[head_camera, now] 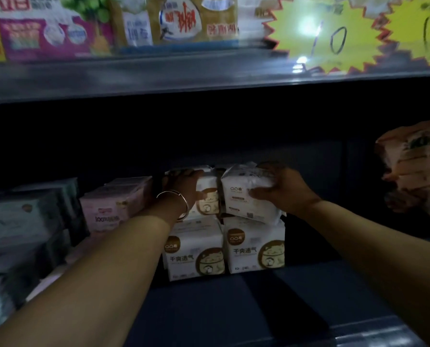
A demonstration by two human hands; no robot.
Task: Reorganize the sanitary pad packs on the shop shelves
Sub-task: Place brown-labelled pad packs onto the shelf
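Note:
Two white pad packs with brown cat prints stand side by side on the dark lower shelf. On top of each lies another white pack. My left hand, with a bangle on the wrist, grips the upper left pack, fingers over its top and thumb on its front. My right hand grips the upper right pack, which sits tilted on the pack below it.
Pink packs and pale green packs fill the shelf to the left. An orange pack sits at the right. The upper shelf edge carries more packs and yellow starburst price tags.

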